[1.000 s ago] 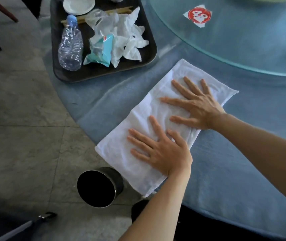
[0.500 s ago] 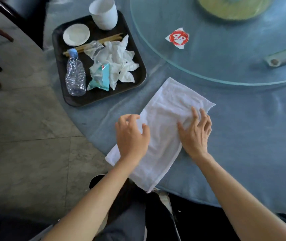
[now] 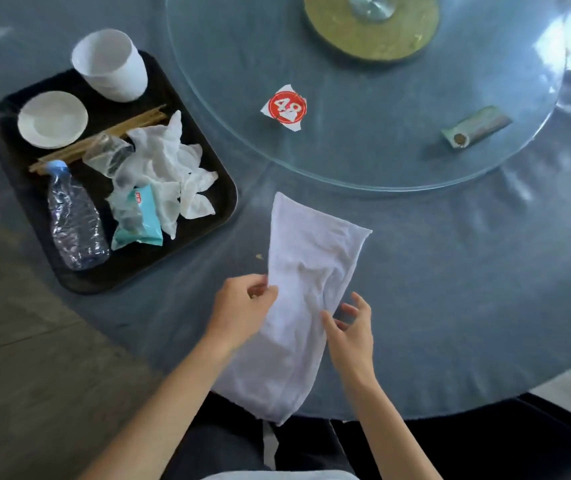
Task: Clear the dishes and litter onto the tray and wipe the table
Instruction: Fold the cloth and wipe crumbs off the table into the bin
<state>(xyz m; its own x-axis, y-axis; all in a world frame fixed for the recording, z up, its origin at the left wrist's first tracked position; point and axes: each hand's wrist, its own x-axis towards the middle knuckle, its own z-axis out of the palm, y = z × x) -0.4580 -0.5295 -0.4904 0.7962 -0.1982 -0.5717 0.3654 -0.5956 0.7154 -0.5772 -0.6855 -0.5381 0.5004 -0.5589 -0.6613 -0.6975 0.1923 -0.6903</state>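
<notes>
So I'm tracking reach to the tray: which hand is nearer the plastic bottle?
Left. The left hand lies right of and below the plastic bottle; the right hand is farther right, beyond the white cloth.

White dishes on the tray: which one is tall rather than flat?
The white cup at the black tray's far edge; the white saucer beside it lies flat.

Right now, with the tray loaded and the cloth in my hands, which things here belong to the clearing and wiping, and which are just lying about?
Part of the job:
- white cloth, pinched by the left hand; right hand at its edge
- tray holding cup, saucer, chopsticks, bottle, tissues, wipes packet
- crumb on the table

Lying about:
- number tag
- green packet
- glass turntable
</notes>
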